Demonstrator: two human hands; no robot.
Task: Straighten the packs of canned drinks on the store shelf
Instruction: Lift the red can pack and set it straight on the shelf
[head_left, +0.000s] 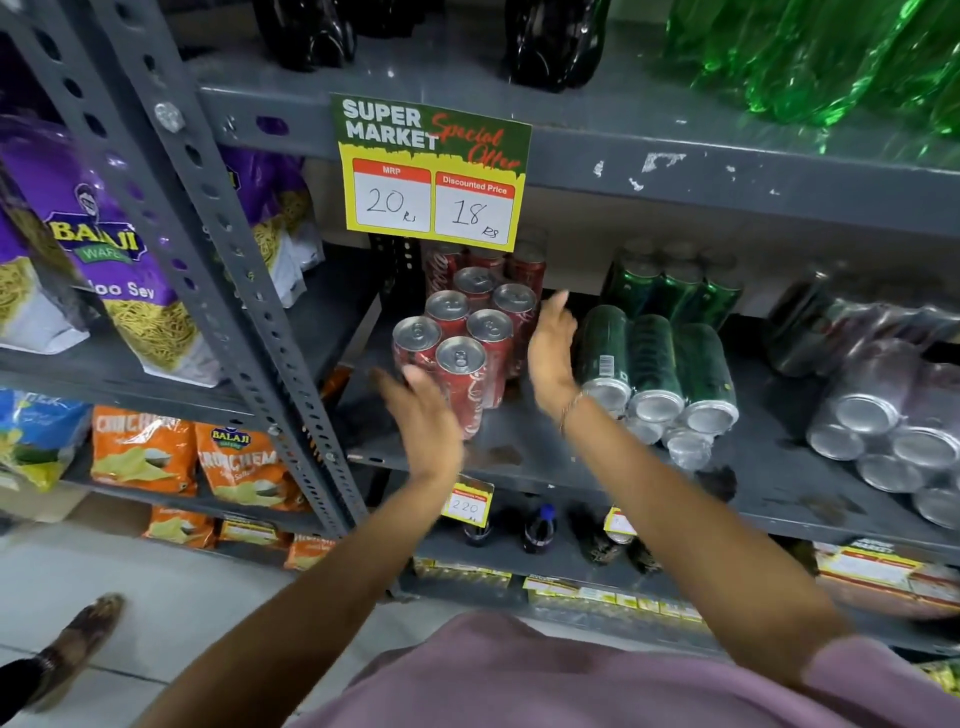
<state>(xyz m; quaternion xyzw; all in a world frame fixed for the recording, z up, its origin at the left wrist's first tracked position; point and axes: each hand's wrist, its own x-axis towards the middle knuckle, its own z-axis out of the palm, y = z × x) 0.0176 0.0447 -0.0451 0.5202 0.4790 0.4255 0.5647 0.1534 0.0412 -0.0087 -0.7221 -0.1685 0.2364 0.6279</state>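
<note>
Both arms are bare right up to the short sleeves of a dusty mauve-pink t-shirt, plain fabric with no print showing. There's a thin bracelet on the right wrist, looks like a chain or thread. Nothing on the left hand.

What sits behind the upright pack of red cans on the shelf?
Behind the upright red pack, more red cans stand at the shelf's back, partly covered by the price sign. How many there are cannot be seen; the front pack and sign hide them.
</note>
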